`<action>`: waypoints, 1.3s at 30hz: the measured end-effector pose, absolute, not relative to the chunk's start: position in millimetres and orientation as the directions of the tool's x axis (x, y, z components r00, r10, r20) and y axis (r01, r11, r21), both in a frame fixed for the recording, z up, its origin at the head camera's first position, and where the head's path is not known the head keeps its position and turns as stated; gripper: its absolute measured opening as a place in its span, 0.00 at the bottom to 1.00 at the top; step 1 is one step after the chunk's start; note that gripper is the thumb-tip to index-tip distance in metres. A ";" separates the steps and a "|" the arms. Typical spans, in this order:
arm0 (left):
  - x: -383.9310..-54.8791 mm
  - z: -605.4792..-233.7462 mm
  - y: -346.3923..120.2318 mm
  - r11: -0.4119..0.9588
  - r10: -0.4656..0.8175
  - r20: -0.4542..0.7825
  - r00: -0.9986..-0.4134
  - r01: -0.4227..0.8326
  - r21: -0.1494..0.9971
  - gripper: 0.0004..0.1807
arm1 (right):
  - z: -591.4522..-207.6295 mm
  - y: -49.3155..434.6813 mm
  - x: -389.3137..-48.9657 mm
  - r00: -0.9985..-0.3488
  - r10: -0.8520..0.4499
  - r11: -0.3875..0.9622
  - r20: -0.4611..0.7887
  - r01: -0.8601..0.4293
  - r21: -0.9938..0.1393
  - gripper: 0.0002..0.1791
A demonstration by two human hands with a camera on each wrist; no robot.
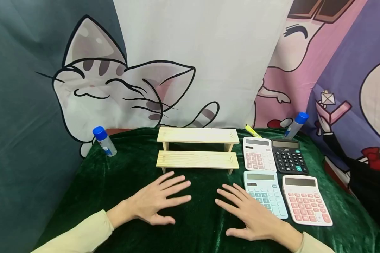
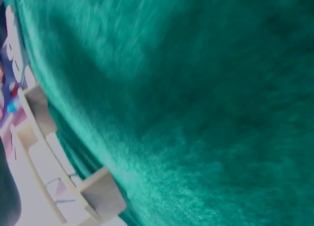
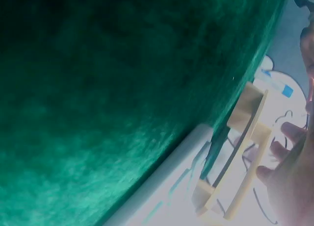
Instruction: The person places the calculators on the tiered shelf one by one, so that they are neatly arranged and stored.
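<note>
- Holding nothing with the left hand [image 1: 161, 197], fingers spread, in front of two-tier wooden rack [image 1: 197, 159].
- Grasping nothing with the right hand [image 1: 251, 215], also spread, near light-blue calculator [image 1: 267, 191] lying front-right of rack.

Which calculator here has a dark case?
The black calculator, back right of the four; the light blue calculator and two white calculators are pale.

Middle lane: I can pass over green velvet [image 1: 202, 214] between the left fingers [image 1: 175, 180] and the right fingers [image 1: 229, 197].
Wooden stand [image 1: 197, 159]: two tiers bar me ahead, just beyond the left fingers.
Calculators [image 1: 289, 158]: four crowd my right, the light-blue calculator [image 1: 263, 187] nearest the right fingers.
Left flank: I have a gap between stand and blue-capped tube [image 1: 107, 143].
</note>
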State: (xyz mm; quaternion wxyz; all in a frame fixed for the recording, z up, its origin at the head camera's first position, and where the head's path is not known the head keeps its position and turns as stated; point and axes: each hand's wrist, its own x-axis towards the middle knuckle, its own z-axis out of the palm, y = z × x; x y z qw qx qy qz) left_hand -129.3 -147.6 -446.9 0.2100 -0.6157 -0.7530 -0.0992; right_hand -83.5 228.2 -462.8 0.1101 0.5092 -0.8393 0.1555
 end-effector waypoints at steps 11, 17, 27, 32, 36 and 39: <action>-139.1 -454.6 -147.5 0.519 0.602 0.513 -0.612 0.788 0.332 0.32 | -461.1 247.2 -84.5 -0.717 -0.638 0.685 0.281 -0.695 -0.218 0.49; -148.9 -440.2 -148.6 0.507 0.385 0.438 -0.813 0.582 0.636 0.26 | -458.0 257.4 -81.4 -0.890 -0.403 0.838 0.211 -0.452 -0.305 0.49; -176.4 -403.6 -154.7 0.142 0.094 0.105 -0.990 0.117 0.983 0.35 | -458.4 264.7 -77.9 -0.966 -0.204 0.910 0.157 -0.246 -0.333 0.50; -186.9 -405.5 -152.2 -0.126 -0.015 -0.063 -0.998 -0.061 0.990 0.32 | -456.7 262.8 -74.3 -0.987 -0.106 0.937 0.118 -0.139 -0.320 0.53; -190.8 -422.7 -150.6 -0.274 -0.031 -0.194 -0.981 -0.178 0.945 0.30 | -457.2 263.6 -72.3 -0.998 -0.026 0.944 0.059 -0.044 -0.326 0.57; -192.0 -437.2 -151.2 -0.334 -0.028 -0.232 -0.972 -0.210 0.919 0.29 | -459.3 264.0 -70.2 -1.000 0.015 0.945 0.002 0.014 -0.326 0.60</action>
